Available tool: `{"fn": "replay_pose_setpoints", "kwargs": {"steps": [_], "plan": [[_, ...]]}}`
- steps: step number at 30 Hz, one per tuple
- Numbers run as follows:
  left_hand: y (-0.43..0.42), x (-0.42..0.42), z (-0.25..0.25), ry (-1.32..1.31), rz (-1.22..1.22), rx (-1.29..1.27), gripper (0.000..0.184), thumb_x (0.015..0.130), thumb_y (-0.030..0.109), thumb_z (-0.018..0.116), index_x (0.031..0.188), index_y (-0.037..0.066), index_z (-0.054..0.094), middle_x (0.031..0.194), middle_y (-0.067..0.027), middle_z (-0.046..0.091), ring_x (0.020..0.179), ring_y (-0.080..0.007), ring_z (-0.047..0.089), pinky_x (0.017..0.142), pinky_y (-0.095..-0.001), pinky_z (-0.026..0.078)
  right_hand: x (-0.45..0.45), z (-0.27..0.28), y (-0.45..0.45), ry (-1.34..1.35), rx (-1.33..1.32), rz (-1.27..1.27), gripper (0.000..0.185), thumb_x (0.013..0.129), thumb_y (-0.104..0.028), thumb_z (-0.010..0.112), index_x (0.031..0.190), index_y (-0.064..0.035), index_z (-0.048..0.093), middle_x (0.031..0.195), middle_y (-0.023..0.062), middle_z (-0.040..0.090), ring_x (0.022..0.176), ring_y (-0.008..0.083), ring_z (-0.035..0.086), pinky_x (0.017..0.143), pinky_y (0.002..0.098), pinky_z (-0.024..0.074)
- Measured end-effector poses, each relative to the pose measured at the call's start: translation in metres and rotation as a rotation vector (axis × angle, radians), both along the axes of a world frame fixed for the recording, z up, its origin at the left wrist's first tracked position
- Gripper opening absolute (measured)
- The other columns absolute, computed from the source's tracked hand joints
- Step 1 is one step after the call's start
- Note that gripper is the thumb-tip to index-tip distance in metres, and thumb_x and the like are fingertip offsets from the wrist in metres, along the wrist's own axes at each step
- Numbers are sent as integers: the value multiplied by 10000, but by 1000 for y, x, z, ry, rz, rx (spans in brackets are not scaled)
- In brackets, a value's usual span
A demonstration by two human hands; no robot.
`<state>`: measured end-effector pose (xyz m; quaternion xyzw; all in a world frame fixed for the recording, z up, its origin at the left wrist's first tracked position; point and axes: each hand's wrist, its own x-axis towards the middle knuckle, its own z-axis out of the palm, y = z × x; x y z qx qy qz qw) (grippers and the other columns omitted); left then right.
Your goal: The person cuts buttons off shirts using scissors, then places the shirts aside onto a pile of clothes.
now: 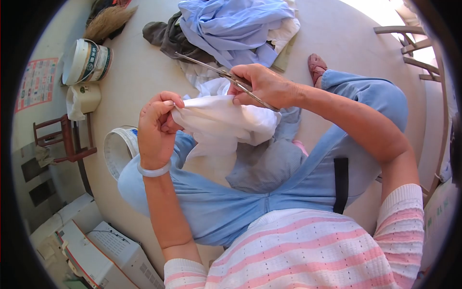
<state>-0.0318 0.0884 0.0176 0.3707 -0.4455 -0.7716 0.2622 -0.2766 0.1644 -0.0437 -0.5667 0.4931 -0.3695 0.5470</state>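
Observation:
A piece of white cloth [211, 118] is stretched between my two hands above my lap. My left hand [159, 115], with a pale bangle at the wrist, pinches the cloth's left end between thumb and fingers. In my right hand [262, 86] is a pair of metal scissors [224, 74], its blades pointing up and left, away from the cloth. The fingertips of that same hand also grip the cloth's upper edge. White fabric hangs down below. Grey cloth [262, 166] lies between my legs under it.
A heap of clothes with a blue shirt [236, 24] lies on the floor ahead. To the left are a white bucket [120, 151], a paint bucket [86, 62], a bin [87, 98] and a small wooden chair [67, 139]. Wooden chair legs [409, 45] stand at right.

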Motion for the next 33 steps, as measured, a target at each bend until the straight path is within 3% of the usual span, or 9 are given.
{"fn": "replay_pose_setpoints", "kwargs": {"steps": [2,4,8,11,15,20,27,30,33], "plan": [[-1,0,-2,-25,48,-2,174,877,96,515,891,-21,643,596,66,402,517,-14,243,474,-205,189,-5,4,0,20,47,1,177,775,-73,691,868,-2,559,824,20,594,786,84,521,712,249,441],[3,-7,-2,-458,258,-410,232,902,149,626,1081,4,650,668,76,438,548,-2,281,489,-202,204,-7,1,-2,-142,-32,-11,201,783,-89,697,817,-31,508,867,31,607,818,84,521,745,247,442],[13,-24,-6,-317,210,-471,331,869,144,710,1162,8,642,682,79,477,558,6,332,488,-186,236,-6,16,-1,-251,-51,-23,235,797,-116,703,804,-61,475,890,34,599,832,79,518,750,246,441],[25,-40,-11,-212,-34,-479,328,865,141,717,1156,10,641,679,79,476,559,1,369,487,-175,275,-4,24,1,-325,38,-41,247,798,-137,715,802,-68,477,893,44,609,836,81,520,731,239,434],[26,-49,-9,-278,-140,-446,295,850,110,730,1108,-2,643,683,67,504,605,-4,441,529,-159,336,-6,26,3,-310,43,-85,259,795,-156,725,797,-71,479,886,51,619,825,81,527,686,233,428],[24,-47,-11,-317,-203,-476,266,876,123,702,1093,-3,613,727,46,555,623,-1,472,537,-149,361,-5,24,4,-451,170,-166,285,768,-154,761,783,-76,486,829,55,634,651,75,519,543,229,403],[20,-47,-13,-195,-259,-159,197,936,158,623,1051,4,584,762,62,550,598,10,428,535,-144,332,-1,24,3,-513,180,-244,288,757,-121,769,764,-79,484,803,54,637,626,66,514,529,221,395],[18,-44,-18,-121,-297,-46,199,953,163,591,1062,-3,572,752,68,531,579,14,381,520,-154,302,-4,19,3,-401,124,-207,284,768,-126,765,761,-74,486,813,50,643,638,72,526,543,224,405],[19,-45,-17,-88,-257,-25,209,967,171,563,1071,-10,566,718,75,486,564,14,331,503,-169,267,-5,18,3,-150,32,-250,340,808,-239,767,757,-57,485,757,33,612,619,80,478,542,254,395]]}}
